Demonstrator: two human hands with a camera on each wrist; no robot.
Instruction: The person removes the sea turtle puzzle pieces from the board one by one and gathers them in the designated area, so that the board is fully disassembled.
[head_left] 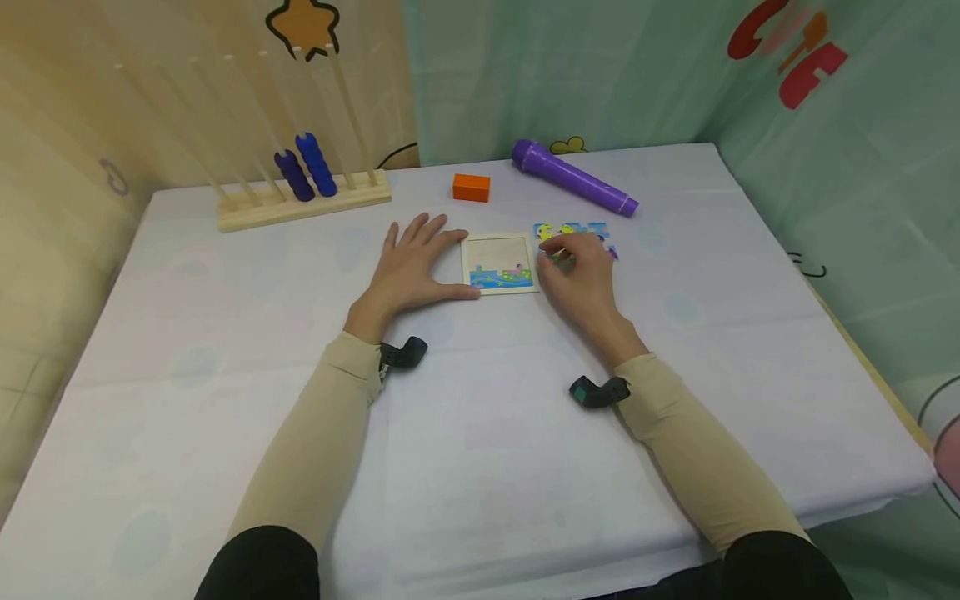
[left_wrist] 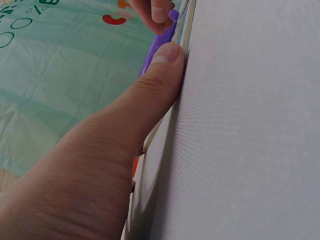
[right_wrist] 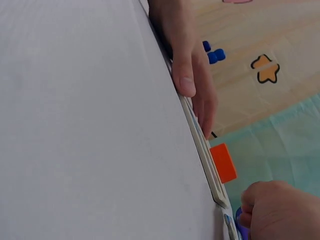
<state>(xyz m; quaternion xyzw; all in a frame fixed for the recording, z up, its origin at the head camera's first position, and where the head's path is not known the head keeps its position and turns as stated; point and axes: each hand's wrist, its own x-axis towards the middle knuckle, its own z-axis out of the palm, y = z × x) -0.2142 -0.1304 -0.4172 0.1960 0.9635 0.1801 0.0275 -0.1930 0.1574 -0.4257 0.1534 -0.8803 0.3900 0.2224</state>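
A small wooden puzzle frame (head_left: 500,291) lies flat on the table, with blue-and-green picture pieces (head_left: 501,277) along its lower part and bare wood above. My left hand (head_left: 408,271) is spread at its left side; the thumb touches the lower edge and the index finger the upper left corner. Just right of the frame, my right hand (head_left: 581,279) bends its fingers and thumb over loose puzzle pieces (head_left: 597,227), which it partly covers. Whether a piece sits between those fingertips is hidden. The right wrist view shows the same curled right hand (right_wrist: 280,212) beside the frame's end.
Behind the frame lies an orange block (head_left: 471,187). A purple toy microphone (head_left: 573,178) lies at the back right. At the back left stands a wooden peg rack (head_left: 303,213) with blue beads (head_left: 315,164) on two of its rods. A white cloth (head_left: 480,433) covers the table.
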